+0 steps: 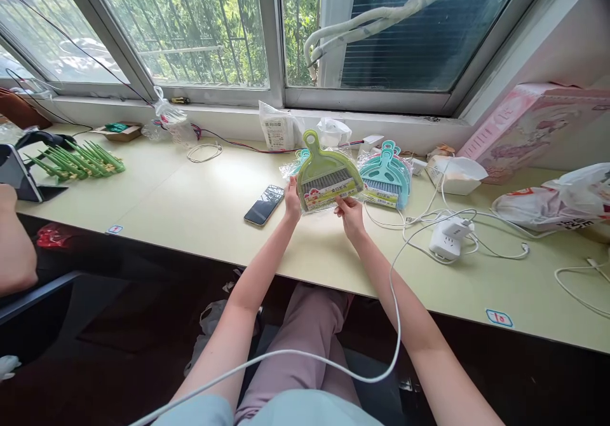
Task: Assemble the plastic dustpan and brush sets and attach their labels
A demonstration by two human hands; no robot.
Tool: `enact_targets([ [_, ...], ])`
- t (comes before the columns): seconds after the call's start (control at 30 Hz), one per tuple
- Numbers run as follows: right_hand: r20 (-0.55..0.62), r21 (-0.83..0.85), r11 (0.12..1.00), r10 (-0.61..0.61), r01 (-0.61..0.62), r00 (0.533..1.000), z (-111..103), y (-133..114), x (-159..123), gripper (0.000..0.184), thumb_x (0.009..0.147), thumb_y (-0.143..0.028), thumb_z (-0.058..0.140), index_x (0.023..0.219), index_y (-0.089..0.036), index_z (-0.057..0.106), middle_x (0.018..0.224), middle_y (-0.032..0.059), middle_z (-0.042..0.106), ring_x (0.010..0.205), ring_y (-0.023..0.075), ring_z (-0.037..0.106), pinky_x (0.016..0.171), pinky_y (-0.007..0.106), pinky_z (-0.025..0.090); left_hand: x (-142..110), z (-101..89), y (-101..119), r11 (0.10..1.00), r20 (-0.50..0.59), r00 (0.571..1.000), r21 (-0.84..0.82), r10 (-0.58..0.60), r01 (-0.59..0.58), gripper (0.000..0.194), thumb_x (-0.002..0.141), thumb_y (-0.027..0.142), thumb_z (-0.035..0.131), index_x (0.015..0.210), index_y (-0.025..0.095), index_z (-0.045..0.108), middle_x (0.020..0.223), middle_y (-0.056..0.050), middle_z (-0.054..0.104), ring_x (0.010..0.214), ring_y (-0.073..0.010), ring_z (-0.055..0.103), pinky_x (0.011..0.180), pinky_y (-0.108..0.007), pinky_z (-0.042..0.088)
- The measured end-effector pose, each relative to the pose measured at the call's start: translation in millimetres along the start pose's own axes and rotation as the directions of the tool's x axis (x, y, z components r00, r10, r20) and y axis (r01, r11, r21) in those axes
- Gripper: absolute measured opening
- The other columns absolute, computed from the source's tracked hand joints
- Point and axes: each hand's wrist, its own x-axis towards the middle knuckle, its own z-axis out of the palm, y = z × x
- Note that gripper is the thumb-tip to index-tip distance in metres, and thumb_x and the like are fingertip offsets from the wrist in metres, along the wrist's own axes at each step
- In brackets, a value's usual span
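Between both hands I hold a green dustpan and brush set (326, 166) upright above the desk, in clear plastic with a yellow label. My left hand (292, 200) grips its left edge, fingers partly hidden behind it. At the lower right edge, my right hand (350, 215) pinches the wrapping. Just right of it, a teal dustpan and brush set (387, 175) in plastic lies on the desk, with a pink edge showing behind. Part of another teal piece (301, 156) shows behind the green set. A black phone (264, 205) lies left of my left hand.
A white cable crosses in front of my arms to a power adapter (450, 236) on the desk (190, 191). Right stand a tissue box (456, 175), a pink box (528, 130) and a plastic bag (555, 200). Green stems (83, 161) and another person's arm (14, 241) are at left.
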Motion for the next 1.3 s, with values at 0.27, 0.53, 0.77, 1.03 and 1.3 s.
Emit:
enact_targets([
  [0.27, 0.111, -0.019, 1.0, 0.015, -0.013, 0.994, 11.5, -4.1, -5.2, 0.045, 0.053, -0.057, 0.083, 0.06, -0.021, 0.057, 0.044, -0.0046, 0.05, 0.042, 0.0107, 0.048, 0.044, 0.027, 0.035, -4.0, 4.2, 22.5, 0.977, -0.046, 0.976, -0.001, 0.212, -0.212, 0.051, 0.086, 0.06, 0.056, 0.12, 0.023, 0.069, 0.112, -0.006, 0.073, 0.103, -0.0218, 0.069, 0.093, -0.036, 0.052],
  [0.53, 0.229, 0.015, 0.999, 0.047, -0.052, 0.972, 2.7, -10.6, -5.6, 0.045, 0.059, -0.06, 0.079, 0.073, -0.021, 0.061, 0.06, -0.0005, 0.063, 0.056, 0.015, 0.062, 0.052, 0.026, 0.045, -2.8, -2.5, 15.9, 0.99, -0.122, 0.982, 0.003, 0.143, -0.144, 0.055, 0.086, 0.063, 0.055, 0.119, 0.021, 0.069, 0.103, -0.009, 0.074, 0.096, -0.0219, 0.07, 0.087, -0.036, 0.054],
  [0.77, 0.188, -0.003, 0.995, 0.099, -0.1, 0.977, 3.6, -9.7, -5.6, 0.049, 0.056, -0.059, 0.082, 0.078, -0.018, 0.067, 0.063, 0.0035, 0.068, 0.052, 0.0154, 0.062, 0.053, 0.028, 0.049, -4.6, -7.3, 7.6, 0.996, -0.198, 0.976, 0.001, 0.089, -0.09, 0.048, 0.084, 0.061, 0.058, 0.101, 0.019, 0.073, 0.09, -0.008, 0.075, 0.087, -0.0208, 0.071, 0.079, -0.033, 0.054],
  [1.03, 0.129, 0.021, 1.0, 0.007, -0.009, 0.992, 13.1, -11.2, -10.2, 0.044, 0.053, -0.057, 0.082, 0.063, -0.019, 0.063, 0.05, -0.003, 0.057, 0.038, 0.0093, 0.044, 0.044, 0.028, 0.039, -4.9, 0.5, 28.6, 0.977, -0.108, 0.972, 0.039, 0.211, -0.208, 0.051, 0.084, 0.059, 0.058, 0.113, 0.018, 0.071, 0.105, -0.012, 0.074, 0.097, -0.025, 0.07, 0.087, -0.037, 0.053],
  [1.3, 0.147, 0.014, 1.0, -0.026, 0.024, 0.989, 5.7, -16.6, -12.0, 0.034, 0.055, -0.049, 0.083, 0.063, -0.02, 0.066, 0.053, -0.0025, 0.058, 0.036, 0.0081, 0.04, 0.04, 0.028, 0.035, -8.6, 5.1, 98.8, 0.467, 0.132, 0.771, 0.729, 0.623, -0.501, 0.076, 0.086, 0.062, 0.053, 0.151, 0.028, 0.031, 0.159, -0.012, 0.03, 0.148, -0.0266, 0.027, 0.121, -0.047, 0.019],
])
